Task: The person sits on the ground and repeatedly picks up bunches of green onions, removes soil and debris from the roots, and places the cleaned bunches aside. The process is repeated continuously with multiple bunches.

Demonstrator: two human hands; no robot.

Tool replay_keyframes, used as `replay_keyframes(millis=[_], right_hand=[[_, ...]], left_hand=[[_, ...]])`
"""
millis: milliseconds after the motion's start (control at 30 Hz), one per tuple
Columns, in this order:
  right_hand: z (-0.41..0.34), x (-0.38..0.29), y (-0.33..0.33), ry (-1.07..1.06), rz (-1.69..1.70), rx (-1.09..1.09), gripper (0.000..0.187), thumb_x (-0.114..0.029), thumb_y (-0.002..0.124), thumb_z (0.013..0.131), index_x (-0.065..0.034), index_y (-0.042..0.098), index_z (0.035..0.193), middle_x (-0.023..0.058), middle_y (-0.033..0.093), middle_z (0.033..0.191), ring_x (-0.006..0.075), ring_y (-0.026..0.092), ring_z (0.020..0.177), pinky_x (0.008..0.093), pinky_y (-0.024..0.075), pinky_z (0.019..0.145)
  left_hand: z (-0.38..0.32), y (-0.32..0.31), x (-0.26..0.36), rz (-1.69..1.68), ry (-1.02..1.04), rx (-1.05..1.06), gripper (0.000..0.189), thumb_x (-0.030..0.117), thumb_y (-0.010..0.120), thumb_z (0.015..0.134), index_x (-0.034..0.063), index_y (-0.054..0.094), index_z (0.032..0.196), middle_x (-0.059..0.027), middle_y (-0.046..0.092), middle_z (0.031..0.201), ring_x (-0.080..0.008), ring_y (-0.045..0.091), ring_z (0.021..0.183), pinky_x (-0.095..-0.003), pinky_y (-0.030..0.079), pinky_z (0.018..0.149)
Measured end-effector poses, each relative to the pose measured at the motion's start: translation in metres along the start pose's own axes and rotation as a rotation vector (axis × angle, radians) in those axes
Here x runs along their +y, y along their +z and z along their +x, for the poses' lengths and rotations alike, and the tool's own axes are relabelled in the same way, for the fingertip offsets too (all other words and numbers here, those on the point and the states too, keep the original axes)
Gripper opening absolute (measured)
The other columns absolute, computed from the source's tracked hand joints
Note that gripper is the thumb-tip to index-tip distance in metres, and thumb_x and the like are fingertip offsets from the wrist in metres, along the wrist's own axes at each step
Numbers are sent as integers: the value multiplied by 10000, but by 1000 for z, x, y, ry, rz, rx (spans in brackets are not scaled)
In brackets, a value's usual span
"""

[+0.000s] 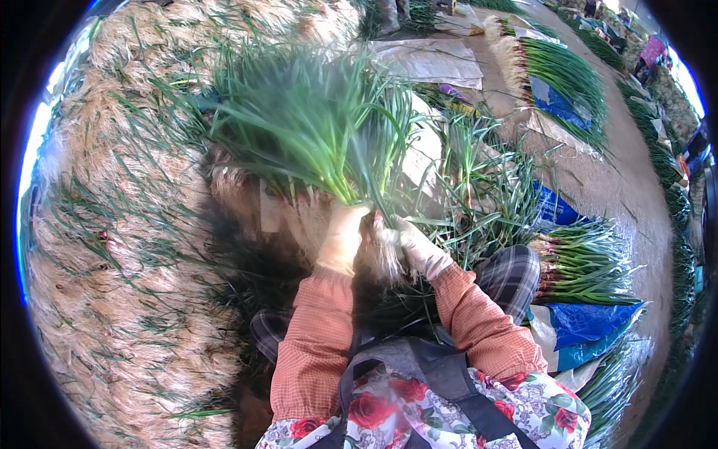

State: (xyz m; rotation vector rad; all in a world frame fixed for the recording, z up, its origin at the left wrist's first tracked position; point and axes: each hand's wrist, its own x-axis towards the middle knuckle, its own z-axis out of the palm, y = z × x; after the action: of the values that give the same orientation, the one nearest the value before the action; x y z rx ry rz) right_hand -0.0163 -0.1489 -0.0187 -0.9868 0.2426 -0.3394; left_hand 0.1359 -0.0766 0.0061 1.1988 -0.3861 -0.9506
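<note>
My left hand (343, 231), in a pale glove, is closed around the lower stalks of a bunch of green onions (328, 151). Their leaves fan out away from me and are partly blurred. Also gloved, my right hand (416, 245) is at the base of the bunch, beside the whitish roots (387, 261) and a pinkish stalk end. Its fingers seem closed on a few stalks, though leaves and roots partly hide them. Behind the bunch stand more onions with pale roots (305, 221).
A big heap of rooted onions (129, 269) fills the left side. Loose leaves (482, 207) lie to my right. Trimmed bundles (583, 261) rest on blue sheeting (589, 325) along the right, with another pile (561, 78) farther off. A flattened sack (429, 59) lies ahead; people are beyond.
</note>
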Motion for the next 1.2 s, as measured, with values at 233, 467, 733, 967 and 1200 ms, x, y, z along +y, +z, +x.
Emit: replay_keyframes(millis=[233, 467, 733, 967, 1200], right_hand=[[15, -31, -19, 177, -422, 304, 306, -135, 609, 948, 28, 559, 1202, 104, 676, 964, 174, 670, 779, 271, 555, 659], [28, -52, 14, -56, -572, 453, 364, -315, 617, 975, 13, 644, 1131, 43, 646, 815, 113, 615, 732, 220, 479, 661], [56, -30, 22, 182, -23, 169, 195, -231, 669, 933, -54, 656, 1011, 51, 667, 835, 116, 553, 555, 238, 462, 448], [34, -19, 41, -22, -562, 33, 318, -170, 721, 869, 44, 637, 1089, 87, 701, 820, 90, 601, 665, 264, 480, 618], [35, -33, 34, -166, 179, 354, 200, -179, 626, 929, -5, 700, 865, 62, 712, 815, 68, 499, 462, 195, 398, 418]], left_hand=[[-32, -26, 8, -122, 43, 39, 306, -52, 624, 867, 18, 591, 1163, -91, 681, 899, -206, 667, 747, -287, 553, 604], [-71, -17, 36, 4, -281, 108, 225, 95, 657, 865, 35, 669, 1081, -72, 697, 837, -140, 642, 624, -263, 472, 408], [-92, -31, 16, 21, -24, 280, 259, 3, 650, 786, 18, 650, 1045, -60, 675, 828, -185, 625, 582, -282, 489, 436], [-104, -7, 7, -49, 57, 38, 145, 54, 712, 847, 6, 646, 967, -103, 688, 784, -165, 641, 604, -266, 512, 515], [-108, -34, 1, -259, -169, 16, 197, 143, 638, 878, -51, 651, 913, -79, 604, 682, -163, 576, 576, -283, 481, 545]])
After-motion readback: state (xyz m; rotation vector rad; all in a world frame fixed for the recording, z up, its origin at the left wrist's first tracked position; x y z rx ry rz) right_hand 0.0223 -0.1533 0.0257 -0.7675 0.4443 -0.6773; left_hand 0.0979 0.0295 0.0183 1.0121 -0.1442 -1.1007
